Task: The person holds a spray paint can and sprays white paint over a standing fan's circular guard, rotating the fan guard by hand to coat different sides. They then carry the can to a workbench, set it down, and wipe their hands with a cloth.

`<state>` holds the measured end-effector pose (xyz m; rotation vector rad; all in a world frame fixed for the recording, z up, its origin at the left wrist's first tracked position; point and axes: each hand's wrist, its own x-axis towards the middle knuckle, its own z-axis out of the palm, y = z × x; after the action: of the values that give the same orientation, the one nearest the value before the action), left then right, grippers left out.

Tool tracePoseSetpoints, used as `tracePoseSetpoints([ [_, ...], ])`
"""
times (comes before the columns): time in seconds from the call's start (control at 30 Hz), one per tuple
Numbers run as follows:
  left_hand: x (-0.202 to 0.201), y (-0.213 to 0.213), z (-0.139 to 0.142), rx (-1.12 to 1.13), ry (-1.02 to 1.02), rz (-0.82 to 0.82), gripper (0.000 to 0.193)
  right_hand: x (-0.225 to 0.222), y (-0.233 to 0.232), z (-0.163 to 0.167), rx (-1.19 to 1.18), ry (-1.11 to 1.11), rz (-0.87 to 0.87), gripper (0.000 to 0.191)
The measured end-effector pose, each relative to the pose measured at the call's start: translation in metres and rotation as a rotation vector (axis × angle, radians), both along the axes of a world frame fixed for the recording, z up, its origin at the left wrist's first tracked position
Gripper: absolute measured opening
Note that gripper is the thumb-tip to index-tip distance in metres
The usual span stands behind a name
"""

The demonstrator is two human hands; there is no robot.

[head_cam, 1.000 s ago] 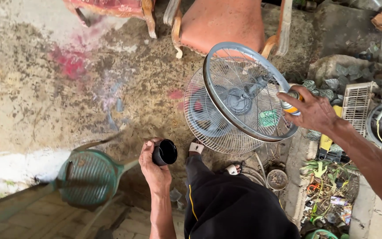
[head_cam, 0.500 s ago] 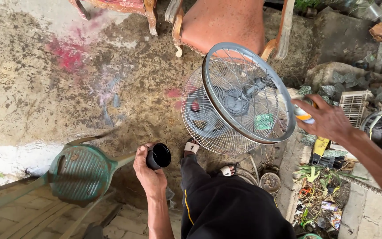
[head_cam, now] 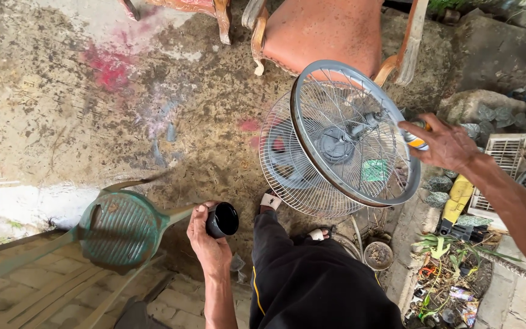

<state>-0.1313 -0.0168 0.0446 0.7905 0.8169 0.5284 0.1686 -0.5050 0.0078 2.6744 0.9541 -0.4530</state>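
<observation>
Standing over a stained concrete floor (head_cam: 92, 122), the person looks down on a round wire fan guard (head_cam: 355, 134), the landmark for everything else here. It is tilted on edge, its rim facing the camera, with the fan's motor hub showing through its wires. A second wire guard (head_cam: 287, 167) lies just behind and below it, overlapping its lower left side. Beyond the guard's top edge stands a reddish upholstered chair (head_cam: 324, 30) with wooden arms. Well to the guard's lower left sits a worn green plastic chair (head_cam: 117, 228). Directly below the guard are the person's dark trouser legs and sandalled feet.

The right hand (head_cam: 448, 146) is at the guard's right rim, fingers curled around a small spray can (head_cam: 416, 141), of which only a white and orange part shows between the fingers. The left hand (head_cam: 208, 244), well below and left of the guard, is wrapped around a black cap (head_cam: 223, 219), its open mouth turned toward the camera; what lies inside is too dark to tell.

Below the guard's lower right edge, a small round pot (head_cam: 378, 256) stands on the ground, holding what looks like soil and debris. Right of the guard lies a white slatted grille (head_cam: 506, 155) among the rubble.
</observation>
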Motion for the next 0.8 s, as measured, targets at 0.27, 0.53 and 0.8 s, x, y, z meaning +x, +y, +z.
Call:
tracePoseSetpoints([
  [0.27,0.002,0.005,-0.005,0.007,0.016,0.012,0.023,0.0,-0.022,0.01,-0.112,-0.043,-0.073,0.082],
  [0.53,0.008,0.009,0.001,0.031,0.02,-0.016,0.023,-0.008,0.0,0.039,0.177,-0.249,-0.107,0.08],
  [0.8,0.036,0.021,0.0,0.081,0.013,-0.111,0.027,-0.057,-0.018,0.071,0.601,-0.444,-0.21,0.072],
])
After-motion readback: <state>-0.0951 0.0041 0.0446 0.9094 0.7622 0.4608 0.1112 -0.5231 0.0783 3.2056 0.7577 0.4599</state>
